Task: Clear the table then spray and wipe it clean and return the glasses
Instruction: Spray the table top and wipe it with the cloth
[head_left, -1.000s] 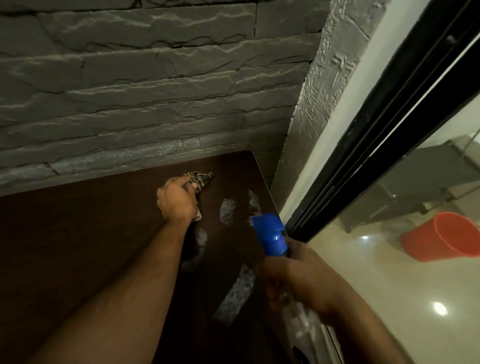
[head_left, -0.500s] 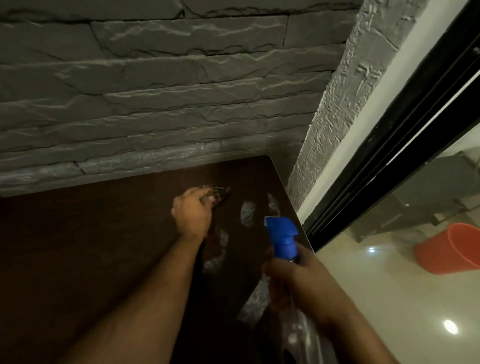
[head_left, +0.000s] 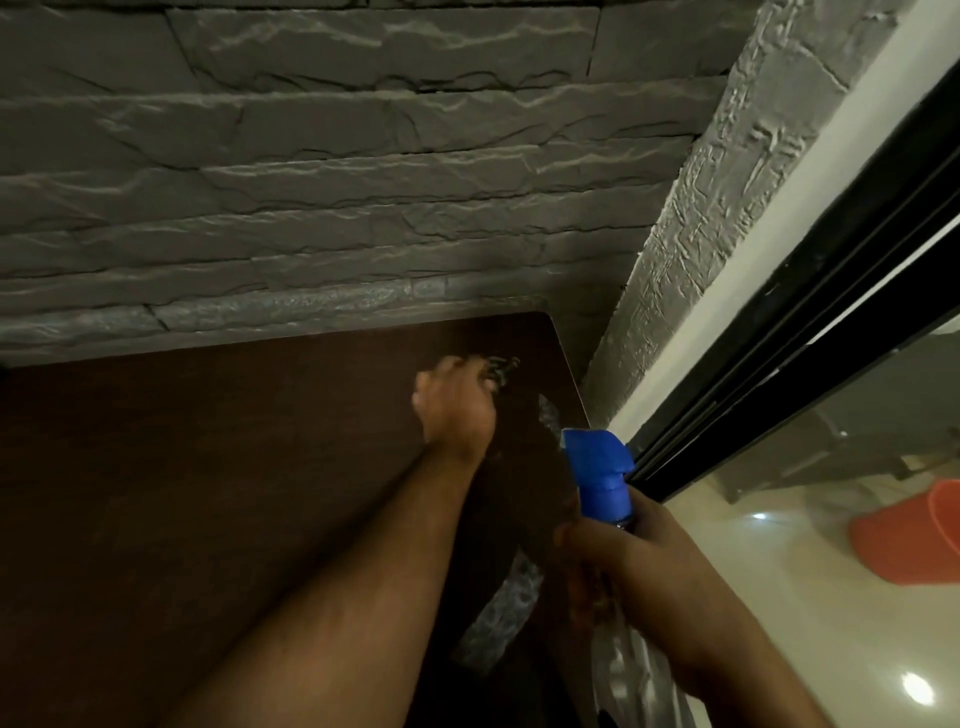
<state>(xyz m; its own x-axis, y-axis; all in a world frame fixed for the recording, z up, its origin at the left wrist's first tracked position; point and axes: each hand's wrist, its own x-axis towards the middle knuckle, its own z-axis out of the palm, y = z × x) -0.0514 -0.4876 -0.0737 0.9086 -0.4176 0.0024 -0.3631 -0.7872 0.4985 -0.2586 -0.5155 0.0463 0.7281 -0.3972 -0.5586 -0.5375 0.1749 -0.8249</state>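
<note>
The dark brown table (head_left: 182, 493) fills the lower left, its far right corner near the stone wall. My left hand (head_left: 456, 410) is stretched out toward that corner and grips a patterned cloth (head_left: 500, 366) pressed on the tabletop; the hand is blurred. My right hand (head_left: 631, 566) holds a clear spray bottle with a blue trigger head (head_left: 597, 467) near the table's right edge. Wet foamy patches (head_left: 506, 618) lie on the tabletop between my arms. No glasses are in view.
A grey stone wall (head_left: 337, 182) runs right behind the table. A textured grey pillar (head_left: 691, 218) and a black door frame (head_left: 831, 332) stand to the right. On the glossy floor at the right stands an orange bucket (head_left: 914, 535).
My left hand has slid the cloth to the right, over the wet patches near the far corner, and several of them are gone. My right hand keeps hold of the bottle. The camera has tilted.
</note>
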